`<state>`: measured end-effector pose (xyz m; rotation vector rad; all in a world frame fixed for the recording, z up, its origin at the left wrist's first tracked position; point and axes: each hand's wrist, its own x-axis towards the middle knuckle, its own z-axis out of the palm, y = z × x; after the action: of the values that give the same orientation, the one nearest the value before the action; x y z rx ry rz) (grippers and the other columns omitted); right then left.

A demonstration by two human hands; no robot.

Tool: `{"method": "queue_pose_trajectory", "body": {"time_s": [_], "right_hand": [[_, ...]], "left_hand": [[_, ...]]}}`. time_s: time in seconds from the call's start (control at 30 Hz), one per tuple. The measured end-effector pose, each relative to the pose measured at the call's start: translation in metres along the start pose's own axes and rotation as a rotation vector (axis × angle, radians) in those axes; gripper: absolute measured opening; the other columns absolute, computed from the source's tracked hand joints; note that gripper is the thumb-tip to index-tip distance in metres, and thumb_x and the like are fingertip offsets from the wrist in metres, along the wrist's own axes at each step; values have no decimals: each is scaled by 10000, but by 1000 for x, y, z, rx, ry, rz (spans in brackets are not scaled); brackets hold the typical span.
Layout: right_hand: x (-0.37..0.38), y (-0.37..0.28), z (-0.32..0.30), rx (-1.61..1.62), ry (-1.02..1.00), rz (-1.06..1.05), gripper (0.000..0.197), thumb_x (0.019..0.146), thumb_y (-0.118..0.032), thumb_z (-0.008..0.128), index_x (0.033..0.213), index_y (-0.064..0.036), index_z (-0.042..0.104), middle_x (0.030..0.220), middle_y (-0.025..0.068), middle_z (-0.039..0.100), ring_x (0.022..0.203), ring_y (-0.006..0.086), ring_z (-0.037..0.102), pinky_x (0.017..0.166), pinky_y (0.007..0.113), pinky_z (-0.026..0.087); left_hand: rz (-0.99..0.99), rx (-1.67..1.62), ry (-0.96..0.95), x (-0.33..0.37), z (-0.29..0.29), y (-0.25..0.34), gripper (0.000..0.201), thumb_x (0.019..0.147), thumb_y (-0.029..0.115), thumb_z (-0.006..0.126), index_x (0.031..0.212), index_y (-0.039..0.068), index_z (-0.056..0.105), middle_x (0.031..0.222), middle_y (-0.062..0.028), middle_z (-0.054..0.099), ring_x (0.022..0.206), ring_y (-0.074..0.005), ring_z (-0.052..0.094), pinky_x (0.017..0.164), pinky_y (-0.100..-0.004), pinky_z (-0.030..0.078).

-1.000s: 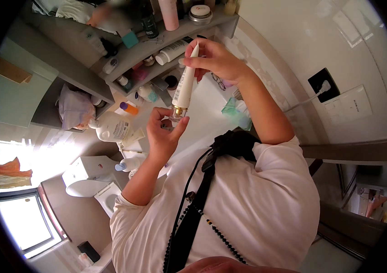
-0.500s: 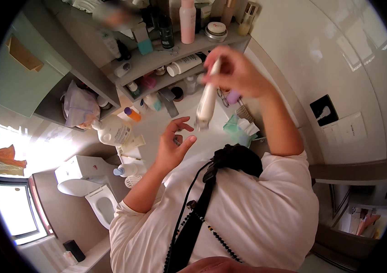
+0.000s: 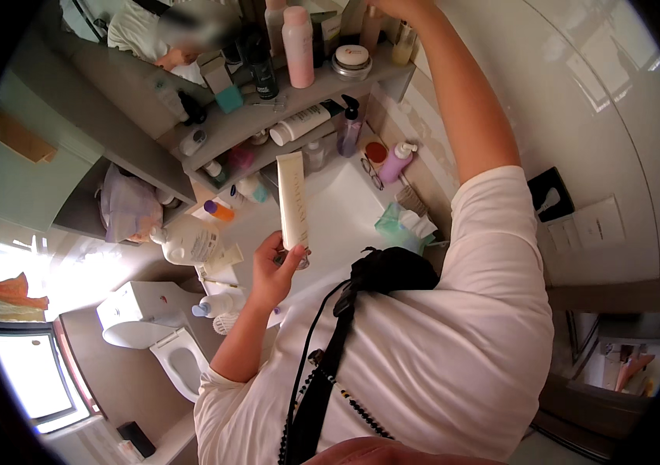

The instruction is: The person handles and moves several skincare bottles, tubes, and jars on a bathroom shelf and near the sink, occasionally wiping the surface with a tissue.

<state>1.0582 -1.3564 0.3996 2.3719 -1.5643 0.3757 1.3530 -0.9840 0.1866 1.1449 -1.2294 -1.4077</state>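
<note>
My left hand (image 3: 274, 271) grips a cream-white squeeze tube (image 3: 293, 201) near its capped lower end, with the flat crimped end pointing up above the white sink (image 3: 330, 213). My right arm stretches up to the shelf, and my right hand (image 3: 401, 8) is at the top edge of the view. It is beside the top of a beige-pink bottle (image 3: 370, 32). Its fingers are mostly cut off, so I cannot see whether they hold the bottle. A small bottle with yellowish liquid (image 3: 404, 43) stands just right of it.
On the grey shelf (image 3: 310, 91) stand a pink spray can (image 3: 299, 48) and a round jar (image 3: 352, 62). Below are a purple pump bottle (image 3: 397, 163), glasses (image 3: 372, 172) and a green tissue pack (image 3: 405, 227). A white jug (image 3: 189, 242) is at the left, with a toilet (image 3: 183, 360) beyond.
The tube has passed from my right hand to my left, which closed on its lower end. My right hand has moved up to the shelf's right end. The view has shifted slightly.
</note>
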Motion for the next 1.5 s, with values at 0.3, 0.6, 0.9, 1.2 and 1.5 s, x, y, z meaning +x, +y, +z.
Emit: {"method": "queue_pose_trajectory", "body": {"time_s": [0.3, 0.6, 0.9, 1.2, 1.5], "right_hand": [[22, -19, 17, 67, -48, 278, 262, 736, -187, 749, 907, 7, 704, 910, 220, 674, 876, 360, 660, 754, 444, 530], [44, 22, 16, -101, 90, 72, 252, 756, -231, 709, 831, 10, 698, 861, 210, 668, 778, 357, 648, 709, 452, 517], [13, -10, -105, -125, 372, 134, 319, 710, -306, 677, 792, 1, 701, 824, 242, 663, 806, 393, 656, 725, 450, 532], [1, -37, -138, -45, 378, 156, 337, 716, -299, 667, 751, 36, 681, 792, 267, 646, 780, 404, 652, 696, 457, 531], [33, 20, 6, -218, 61, -122, 232, 734, -237, 666, 822, -25, 703, 839, 217, 663, 777, 383, 650, 690, 448, 527]], "left_hand": [[-38, -8, 109, 1, -11, -8, 325, 914, 215, 633, 1102, -42, 567, 880, -69, 659, 799, -101, 622, 702, -244, 505], [-4, 89, 101, 7, -7, -5, 371, 922, 358, 597, 1096, 31, 584, 809, 1, 640, 571, -12, 470, 486, -172, 324], [-49, 61, 84, 0, -9, -8, 345, 912, 279, 632, 1057, -31, 588, 860, -66, 657, 788, -108, 621, 711, -248, 489], [-42, 20, 104, -5, -11, -8, 328, 912, 262, 629, 1060, -28, 588, 853, -63, 658, 792, -103, 614, 725, -240, 480], [-7, 44, 115, -6, -5, -4, 357, 905, 363, 618, 1052, 40, 591, 804, -7, 644, 582, -24, 512, 470, -168, 322]]}}
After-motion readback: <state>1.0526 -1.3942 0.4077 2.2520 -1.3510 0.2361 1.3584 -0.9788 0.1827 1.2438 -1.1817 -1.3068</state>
